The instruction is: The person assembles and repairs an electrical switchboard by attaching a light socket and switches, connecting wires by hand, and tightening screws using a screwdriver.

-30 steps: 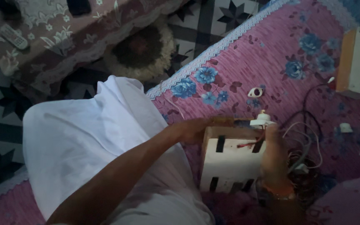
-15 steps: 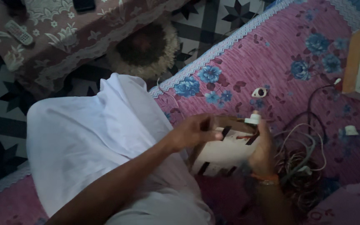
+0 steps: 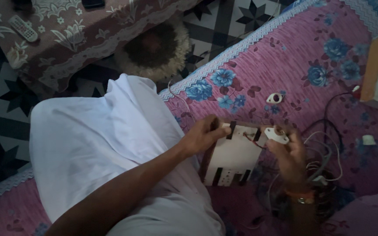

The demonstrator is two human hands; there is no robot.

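Steadying the white rectangular switch board with dark slots and a wooden frame point(image 3: 232, 157), the left hand point(image 3: 202, 137) curls its fingers over the board's upper left edge, its grip pressed onto the frame so the panel stays tilted up on the pink floral bedspread point(image 3: 294, 57) beside the white-clothed lap point(image 3: 97, 144). At the board's upper right corner, the right hand point(image 3: 289, 155) pinches a small white plastic lamp holder point(image 3: 277, 135) between thumb and fingers (a red wire runs just beside it). Farther right lies a tangle of dark and white wires point(image 3: 324, 153).
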